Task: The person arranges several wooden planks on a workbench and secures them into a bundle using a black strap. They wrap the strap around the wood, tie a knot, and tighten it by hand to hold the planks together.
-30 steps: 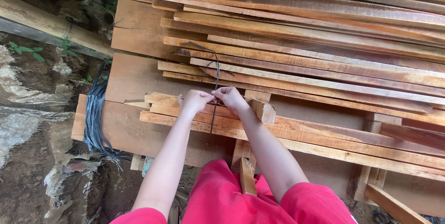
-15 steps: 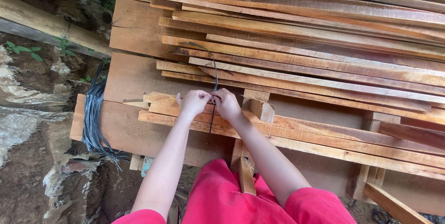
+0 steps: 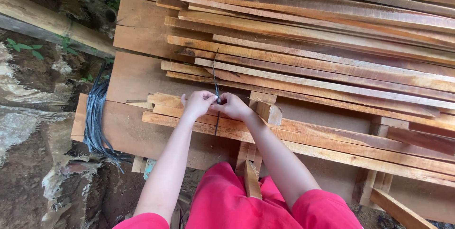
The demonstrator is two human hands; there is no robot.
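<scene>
Here we are, both hands meeting over the stacked wooden slats [image 3: 303, 63]. Our left hand [image 3: 198, 103] and right hand [image 3: 233, 106] come together at a thin dark strap [image 3: 215, 79], pinching it right where it crosses the front slats. The fingers of both hands are curled tight around the strap, thumbs and fingertips [image 3: 212, 100] nearly touching each other, with the strap caught between them. Above our hands the strap runs up over the slats; a short stretch shows below them too. Off to the left, a bundle of dark straps [image 3: 96, 115] hangs over the edge of a broad plank [image 3: 137, 77], well apart from us.
</scene>
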